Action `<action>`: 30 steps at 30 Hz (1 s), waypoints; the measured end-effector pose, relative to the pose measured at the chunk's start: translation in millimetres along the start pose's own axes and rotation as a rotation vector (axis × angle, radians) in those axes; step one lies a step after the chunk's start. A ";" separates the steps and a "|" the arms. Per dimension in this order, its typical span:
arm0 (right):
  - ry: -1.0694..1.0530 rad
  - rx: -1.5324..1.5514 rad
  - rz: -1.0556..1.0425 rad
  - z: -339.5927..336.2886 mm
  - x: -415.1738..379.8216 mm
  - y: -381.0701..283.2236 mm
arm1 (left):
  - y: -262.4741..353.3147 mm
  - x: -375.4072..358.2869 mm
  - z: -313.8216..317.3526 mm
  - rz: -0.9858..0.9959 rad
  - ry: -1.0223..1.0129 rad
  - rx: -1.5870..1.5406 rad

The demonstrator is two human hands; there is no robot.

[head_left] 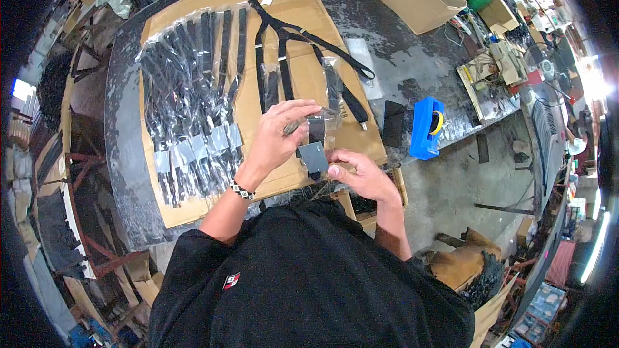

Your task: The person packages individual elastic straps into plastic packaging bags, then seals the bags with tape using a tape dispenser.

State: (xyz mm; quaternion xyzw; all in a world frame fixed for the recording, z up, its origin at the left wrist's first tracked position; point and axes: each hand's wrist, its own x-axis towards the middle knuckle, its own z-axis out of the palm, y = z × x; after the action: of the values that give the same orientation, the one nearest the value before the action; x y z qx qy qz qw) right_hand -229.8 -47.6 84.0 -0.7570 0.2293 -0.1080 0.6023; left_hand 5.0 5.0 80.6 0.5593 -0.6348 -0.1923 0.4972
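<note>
1. Nearest, the right hand (364, 177) pinches a grey card (314, 156) at the bag's mouth
2. Beyond, the left hand (278, 136) grips the clear bag (325, 100), strap half inside
3. Further, a packed row (190, 100) lies done; loose suspenders (284, 38) remain on the cardboard (193, 0)

We hold both hands close together in front of our chest, over the counter's near edge. Our left hand (278, 134) is raised, fingers curled and pinching. Our right hand (361, 175) sits lower, thumb pressed forward. Both forearms are bare, bent inward.
</note>
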 end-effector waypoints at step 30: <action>0.536 0.038 0.092 4.0 43.0 -40.6 | 11.1 -8.9 -10.2 -0.543 -0.196 -0.716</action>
State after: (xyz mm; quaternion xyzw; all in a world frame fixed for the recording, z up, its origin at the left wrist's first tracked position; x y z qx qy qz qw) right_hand -181.8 -57.8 117.1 -0.6789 0.4126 -0.2810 0.5384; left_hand 6.8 19.5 90.2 0.4774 -0.4028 -0.5748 0.5286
